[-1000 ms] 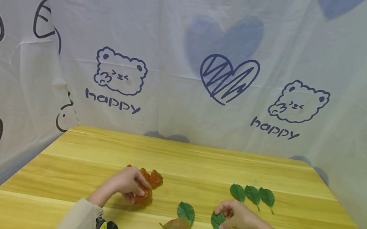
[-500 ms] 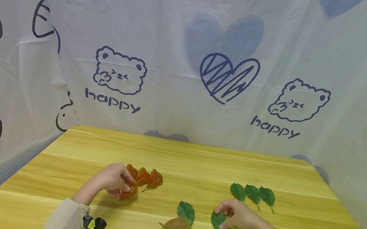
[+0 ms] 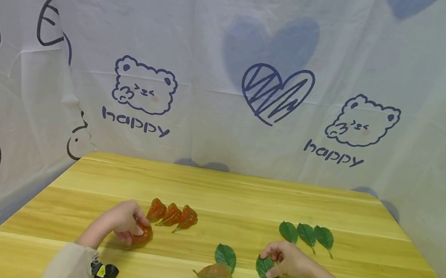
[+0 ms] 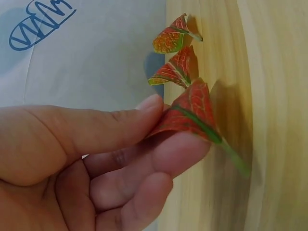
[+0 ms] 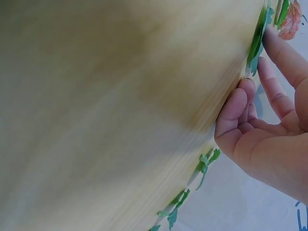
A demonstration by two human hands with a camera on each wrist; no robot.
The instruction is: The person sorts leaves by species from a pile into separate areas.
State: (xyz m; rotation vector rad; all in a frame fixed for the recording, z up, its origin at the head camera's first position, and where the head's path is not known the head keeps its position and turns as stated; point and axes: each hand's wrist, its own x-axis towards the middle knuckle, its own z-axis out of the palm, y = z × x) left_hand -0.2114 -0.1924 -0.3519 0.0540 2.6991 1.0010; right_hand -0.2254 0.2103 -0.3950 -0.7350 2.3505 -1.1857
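My left hand (image 3: pixel 125 222) pinches a red leaf (image 4: pixel 192 113) between thumb and fingers, its green stem pointing down at the table in the left wrist view. Behind it stand three folded red leaves (image 3: pixel 172 215) in a slanted row. My right hand (image 3: pixel 290 262) has thumb and index finger on a toothed green leaf (image 3: pixel 263 269), gripping it low at the tabletop with the stem toward the near side. Between the hands, a brownish-red leaf (image 3: pixel 214 277) overlaps another green leaf (image 3: pixel 226 255).
Three more green leaves (image 3: pixel 306 234) form a row beyond my right hand. A black wrist device (image 3: pixel 106 275) shows at the left sleeve. The yellow wooden table (image 3: pixel 241 197) ends at a printed white curtain (image 3: pixel 210 109) at the back and sides.
My left hand has moved left with its red leaf, uncovering the leftmost of the three red leaves behind. The right hand stays at the green leaf.
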